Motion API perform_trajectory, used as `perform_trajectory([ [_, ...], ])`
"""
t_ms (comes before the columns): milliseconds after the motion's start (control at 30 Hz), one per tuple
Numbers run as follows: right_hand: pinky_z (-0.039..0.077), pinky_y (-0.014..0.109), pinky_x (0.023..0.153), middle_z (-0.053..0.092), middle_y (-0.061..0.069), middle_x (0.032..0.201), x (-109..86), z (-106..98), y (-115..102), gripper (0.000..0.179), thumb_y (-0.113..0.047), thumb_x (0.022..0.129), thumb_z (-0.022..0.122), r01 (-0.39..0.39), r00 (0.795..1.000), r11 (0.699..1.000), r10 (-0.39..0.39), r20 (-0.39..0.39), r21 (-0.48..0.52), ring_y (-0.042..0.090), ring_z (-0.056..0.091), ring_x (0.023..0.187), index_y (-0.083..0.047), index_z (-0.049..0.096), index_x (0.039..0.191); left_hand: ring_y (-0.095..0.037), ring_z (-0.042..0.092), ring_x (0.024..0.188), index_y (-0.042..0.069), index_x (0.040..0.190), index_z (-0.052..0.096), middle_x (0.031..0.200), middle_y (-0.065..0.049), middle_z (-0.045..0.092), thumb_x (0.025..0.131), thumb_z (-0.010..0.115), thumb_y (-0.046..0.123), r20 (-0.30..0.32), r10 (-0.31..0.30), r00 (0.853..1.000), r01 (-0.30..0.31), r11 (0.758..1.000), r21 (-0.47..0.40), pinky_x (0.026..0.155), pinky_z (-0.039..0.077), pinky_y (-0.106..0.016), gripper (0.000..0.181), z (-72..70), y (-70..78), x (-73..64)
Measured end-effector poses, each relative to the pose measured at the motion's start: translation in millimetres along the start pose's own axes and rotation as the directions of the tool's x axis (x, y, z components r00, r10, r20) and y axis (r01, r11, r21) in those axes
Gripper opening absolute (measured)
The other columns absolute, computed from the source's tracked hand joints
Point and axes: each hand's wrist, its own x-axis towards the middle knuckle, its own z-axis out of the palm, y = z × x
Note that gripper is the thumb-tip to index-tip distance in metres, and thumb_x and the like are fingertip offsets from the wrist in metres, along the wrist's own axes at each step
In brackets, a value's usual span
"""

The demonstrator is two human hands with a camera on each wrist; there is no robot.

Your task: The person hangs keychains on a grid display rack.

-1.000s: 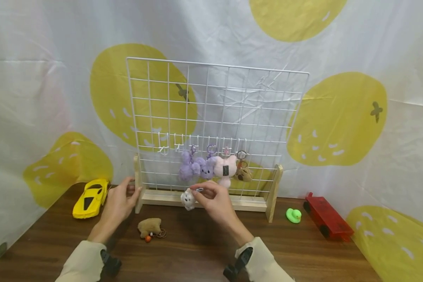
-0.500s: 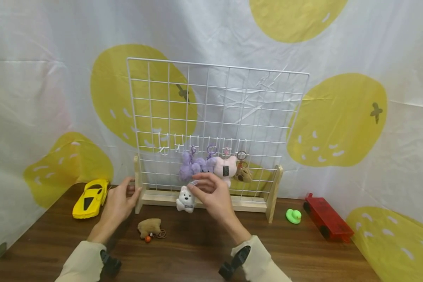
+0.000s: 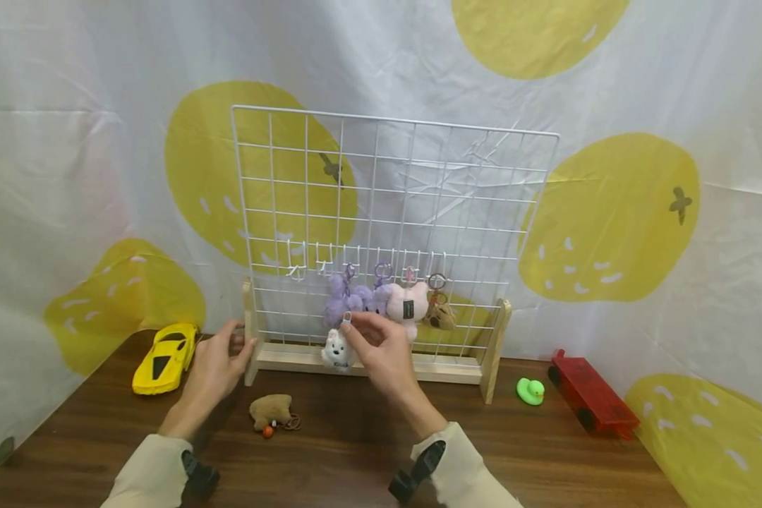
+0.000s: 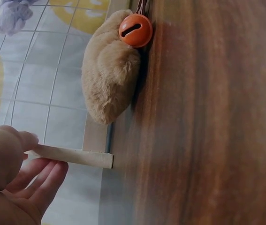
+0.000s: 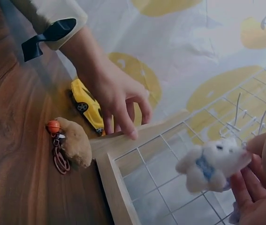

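My right hand (image 3: 384, 349) pinches a small white plush dog keychain (image 3: 336, 350) by the clasp at its top, in front of the rack's lower bar. The plush hangs upright in the head view; a blue patch shows on its chest in the right wrist view. My left hand (image 3: 217, 363) holds the wooden side post (image 4: 72, 156) of the white wire grid rack (image 3: 381, 190) between thumb and fingers. On the hooks hang purple plush keychains (image 3: 343, 303), a pink one (image 3: 408, 302) and a brown one (image 3: 441, 315). Two hooks (image 3: 296, 271) at the left carry nothing.
A tan plush keychain (image 3: 271, 409) with an orange bell (image 4: 135, 30) lies on the brown table (image 3: 330, 466). A yellow toy car (image 3: 165, 358) stands at left. To the right are a green toy duck (image 3: 530, 391) and a red toy vehicle (image 3: 592, 391).
My right hand has shifted slightly left and turned, bringing the white plush dog keychain round to face the camera and then up a little. The left hand stays at the post.
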Motion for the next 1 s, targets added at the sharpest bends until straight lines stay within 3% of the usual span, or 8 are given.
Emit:
perform_trajectory([
  [167,0.062,0.020,0.092,0.078,0.024,0.125,6.9,2.4,-3.7,0.026,-0.006,0.102,0.074,0.019,1.000,1.000,-0.019,0.012,-0.009,0.035,0.077,0.117,0.007,0.076,0.124,-0.045,0.079,0.103,-0.004,0.136,0.062,0.114,-0.030,0.079,0.105,0.071,0.013,0.001,-0.003,1.000,0.003,1.000,0.000,0.091,0.064,-0.060,0.036,0.1,-0.1,0.2],
  [433,0.064,0.021,0.084,0.082,0.022,0.107,13.3,11.4,-9.0,0.019,-0.008,0.096,0.082,0.055,0.997,0.998,-0.055,-0.051,-0.015,0.008,0.078,0.091,0.002,0.080,0.112,-0.045,0.080,0.102,-0.004,0.135,0.062,0.112,-0.030,0.079,0.105,0.071,0.013,0.002,-0.006,1.000,0.006,1.000,0.009,0.090,0.064,-0.060,0.036,-0.7,0.2,-0.5],
  [867,0.064,0.022,0.080,0.083,0.016,0.102,26.9,33.8,-23.8,0.018,-0.015,0.096,0.084,0.111,0.986,0.994,-0.110,-0.126,-0.004,0.009,0.078,0.087,-0.001,0.080,0.107,-0.045,0.079,0.103,-0.004,0.136,0.062,0.113,-0.031,0.079,0.106,0.071,0.014,0.000,-0.015,1.000,0.015,1.000,0.010,0.091,0.064,-0.060,0.036,-1.6,-0.7,-1.0],
  [1000,0.067,0.032,0.078,0.083,0.018,0.100,32.1,39.0,-29.2,0.018,-0.015,0.097,0.083,0.117,0.984,0.993,-0.116,-0.135,-0.005,0.007,0.077,0.083,-0.001,0.079,0.107,-0.046,0.079,0.103,-0.004,0.136,0.061,0.113,-0.031,0.078,0.106,0.070,0.013,0.008,-0.017,1.000,0.017,1.000,-0.005,0.091,0.064,-0.060,0.036,-0.1,0.3,-0.2],
])
